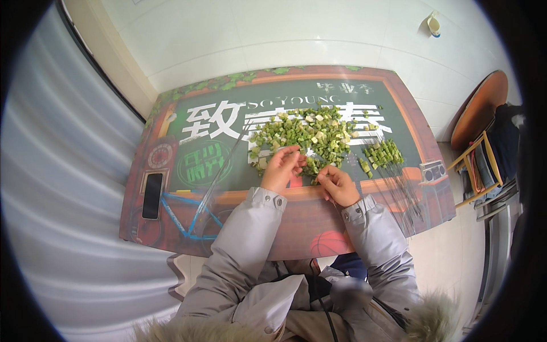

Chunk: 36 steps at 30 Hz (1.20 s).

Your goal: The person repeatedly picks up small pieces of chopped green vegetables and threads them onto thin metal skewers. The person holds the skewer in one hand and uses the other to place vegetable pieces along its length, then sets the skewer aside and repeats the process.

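Note:
A heap of chopped green vegetable pieces (pixel 299 128), some with pale faces, is spread over the printed tabletop (pixel 273 231). My left hand (pixel 284 169) is at the heap's near edge with its fingers curled; whether anything is in them is hidden. Just right of it, my right hand (pixel 337 184) has thumb and forefinger pinched together at a small green piece. A thin line like a skewer shows faintly below that palm. Farther right, several thin metal skewers (pixel 397 188) lie side by side, green pieces (pixel 383 154) threaded on their far ends.
A bunch of bare skewers (pixel 218 175) lies left of the heap. A phone (pixel 152 196) rests at the table's left side. A pale curtain (pixel 77 179) hangs at left; a tiled wall (pixel 299 34) stands behind. Right of the table are a wooden-framed chair (pixel 478 166) and a round brown board (pixel 480 111).

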### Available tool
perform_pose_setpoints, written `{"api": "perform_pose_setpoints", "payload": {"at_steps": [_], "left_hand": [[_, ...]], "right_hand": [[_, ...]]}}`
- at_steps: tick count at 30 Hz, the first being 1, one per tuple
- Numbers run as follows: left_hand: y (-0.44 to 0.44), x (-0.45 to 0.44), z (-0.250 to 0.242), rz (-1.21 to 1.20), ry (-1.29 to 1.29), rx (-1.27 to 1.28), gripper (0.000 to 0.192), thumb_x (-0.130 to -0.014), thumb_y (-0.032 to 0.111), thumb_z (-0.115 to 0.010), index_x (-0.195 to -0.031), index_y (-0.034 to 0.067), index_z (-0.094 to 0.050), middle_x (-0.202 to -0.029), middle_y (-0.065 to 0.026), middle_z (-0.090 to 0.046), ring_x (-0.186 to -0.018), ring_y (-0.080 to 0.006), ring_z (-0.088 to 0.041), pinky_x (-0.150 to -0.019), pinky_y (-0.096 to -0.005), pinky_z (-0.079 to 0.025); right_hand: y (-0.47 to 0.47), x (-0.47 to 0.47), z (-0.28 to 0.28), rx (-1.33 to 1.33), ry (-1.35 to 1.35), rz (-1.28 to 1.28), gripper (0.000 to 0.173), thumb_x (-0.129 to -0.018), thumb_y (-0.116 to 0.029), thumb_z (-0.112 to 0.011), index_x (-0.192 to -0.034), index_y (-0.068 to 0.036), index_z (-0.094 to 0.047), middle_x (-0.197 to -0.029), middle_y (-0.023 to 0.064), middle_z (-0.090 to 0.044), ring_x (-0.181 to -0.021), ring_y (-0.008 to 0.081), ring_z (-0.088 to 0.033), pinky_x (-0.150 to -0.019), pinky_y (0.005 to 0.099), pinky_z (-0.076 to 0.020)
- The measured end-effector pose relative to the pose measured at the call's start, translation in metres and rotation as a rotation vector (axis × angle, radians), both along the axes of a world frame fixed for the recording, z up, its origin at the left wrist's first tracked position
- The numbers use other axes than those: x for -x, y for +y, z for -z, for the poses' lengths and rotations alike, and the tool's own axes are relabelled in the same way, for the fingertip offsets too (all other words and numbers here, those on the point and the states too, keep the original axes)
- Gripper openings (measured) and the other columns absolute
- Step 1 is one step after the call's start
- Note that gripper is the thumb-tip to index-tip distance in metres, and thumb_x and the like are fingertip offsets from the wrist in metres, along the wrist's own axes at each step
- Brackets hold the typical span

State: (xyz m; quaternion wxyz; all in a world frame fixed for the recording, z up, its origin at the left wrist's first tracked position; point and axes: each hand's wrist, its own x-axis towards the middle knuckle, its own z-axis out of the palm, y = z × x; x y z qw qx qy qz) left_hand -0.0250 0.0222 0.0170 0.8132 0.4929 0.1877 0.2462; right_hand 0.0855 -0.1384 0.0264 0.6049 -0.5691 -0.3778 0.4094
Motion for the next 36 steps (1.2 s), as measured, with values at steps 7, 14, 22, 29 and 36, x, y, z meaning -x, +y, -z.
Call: {"api": "perform_pose_setpoints", "payload": {"at_steps": [7,14,22,29,36], "left_hand": [[0.033,0.015,0.001,-0.441,0.214,-0.628,0.020,-0.090,0.016,-0.059,-0.106,0.003,-0.055,-0.091,-0.0056,-0.066,-0.079,-0.0121,-0.061,-0.069,-0.0257,-0.046],[0.018,0.004,0.008,-0.396,0.373,-1.350,0.009,-0.075,0.008,-0.070,-0.083,0.009,-0.065,-0.085,-0.0061,-0.059,-0.084,-0.0256,-0.056,-0.073,-0.0367,-0.046],[0.005,-0.001,0.009,-0.394,0.456,-1.509,0.016,-0.075,0.013,-0.070,-0.090,0.017,-0.067,-0.095,-0.0021,-0.054,-0.095,-0.0257,-0.051,-0.079,-0.0399,-0.042],[0.001,-0.004,0.009,-0.377,0.529,-1.467,0.016,-0.076,0.013,-0.069,-0.090,0.017,-0.066,-0.098,-0.0017,-0.053,-0.099,-0.0257,-0.049,-0.082,-0.0403,-0.040],[0.006,-0.007,0.003,-0.385,0.112,-0.752,0.014,-0.085,0.010,-0.064,-0.099,0.009,-0.064,-0.097,-0.0006,-0.057,-0.092,-0.0168,-0.054,-0.078,-0.0300,-0.044]], "right_hand": [[0.000,-0.008,-0.003,0.023,-0.020,0.149,0.016,-0.096,-0.020,-0.050,-0.090,-0.005,-0.051,-0.053,-0.0007,-0.049,-0.040,0.0053,-0.042,-0.036,0.0208,-0.0268],[0.000,-0.009,-0.005,-0.006,-0.027,0.191,0.017,-0.096,-0.021,-0.050,-0.091,-0.005,-0.051,-0.054,-0.0005,-0.050,-0.041,0.0050,-0.043,-0.036,0.0203,-0.0266],[0.001,-0.010,-0.002,-0.005,-0.017,0.179,0.015,-0.096,-0.021,-0.050,-0.092,-0.006,-0.051,-0.052,-0.0005,-0.050,-0.040,0.0048,-0.042,-0.036,0.0202,-0.0265],[0.001,-0.010,-0.002,-0.007,-0.020,0.163,0.014,-0.096,-0.020,-0.050,-0.092,-0.007,-0.051,-0.052,-0.0003,-0.050,-0.039,0.0048,-0.041,-0.036,0.0205,-0.0261],[0.000,-0.005,-0.007,0.036,-0.001,0.151,0.013,-0.095,-0.019,-0.050,-0.091,-0.006,-0.051,-0.051,-0.0003,-0.049,-0.039,0.0045,-0.040,-0.036,0.0206,-0.0255]]}}
